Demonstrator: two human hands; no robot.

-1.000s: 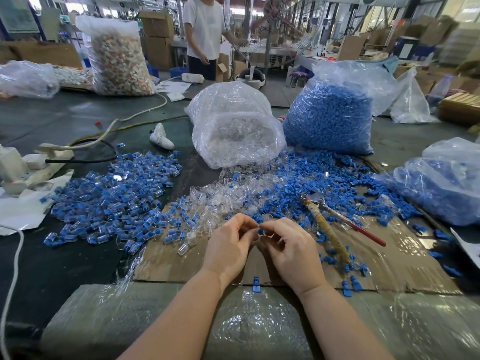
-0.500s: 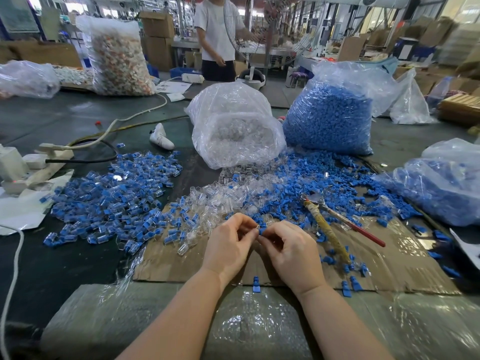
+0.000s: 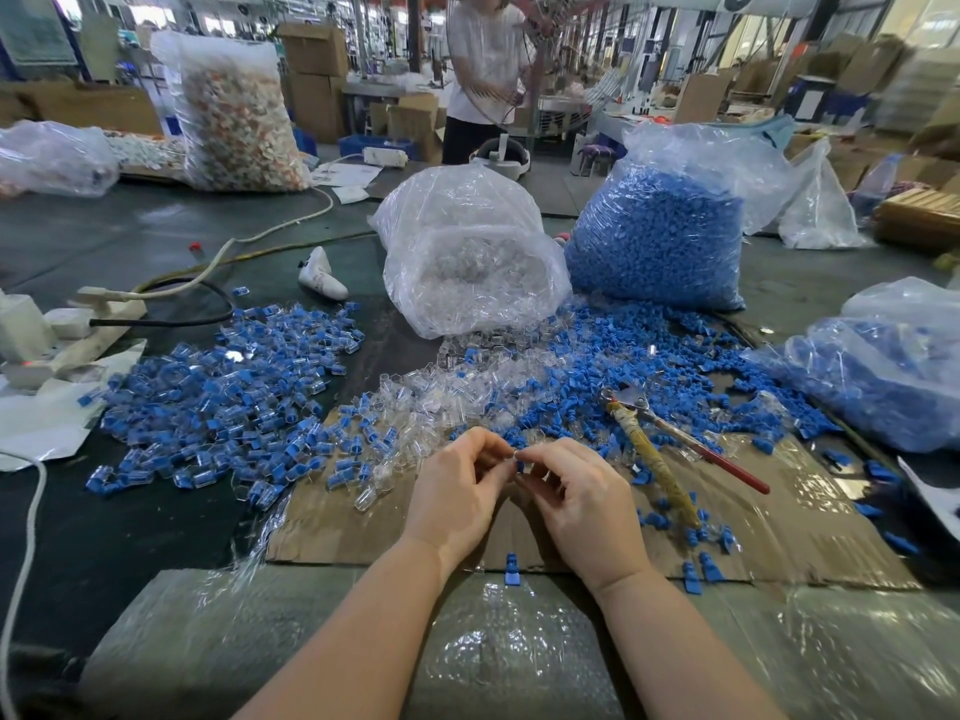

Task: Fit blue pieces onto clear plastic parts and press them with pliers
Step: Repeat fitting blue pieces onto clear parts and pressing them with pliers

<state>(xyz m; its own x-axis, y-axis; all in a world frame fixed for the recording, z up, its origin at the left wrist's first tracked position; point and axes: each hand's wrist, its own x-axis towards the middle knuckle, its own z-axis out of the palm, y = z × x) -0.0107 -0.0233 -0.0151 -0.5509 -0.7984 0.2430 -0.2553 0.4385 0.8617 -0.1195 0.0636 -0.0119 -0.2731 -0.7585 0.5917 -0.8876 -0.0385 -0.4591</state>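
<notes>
My left hand [image 3: 457, 485] and my right hand [image 3: 576, 496] meet fingertip to fingertip over the brown cardboard sheet [image 3: 810, 511]. Between them they pinch one small part: a blue piece [image 3: 519, 466] shows at the right fingertips, while the clear part is mostly hidden by the fingers. Loose clear plastic parts [image 3: 441, 402] and loose blue pieces [image 3: 649, 356] lie just beyond my hands. The pliers [image 3: 654, 454], with one taped handle and one red handle, lie on the cardboard right of my right hand. A pile of fitted blue-and-clear parts [image 3: 234, 397] spreads to the left.
A bag of clear parts [image 3: 467, 252] and a bag of blue pieces [image 3: 660, 231] stand behind the piles. Another bag of blue parts [image 3: 883, 371] lies at the right. A power strip with cables [image 3: 67, 324] sits at the left. A person [image 3: 483, 70] stands at the back.
My hands have stayed together in the same spot, with only small finger movements on the part. The person at the back has moved to the right.
</notes>
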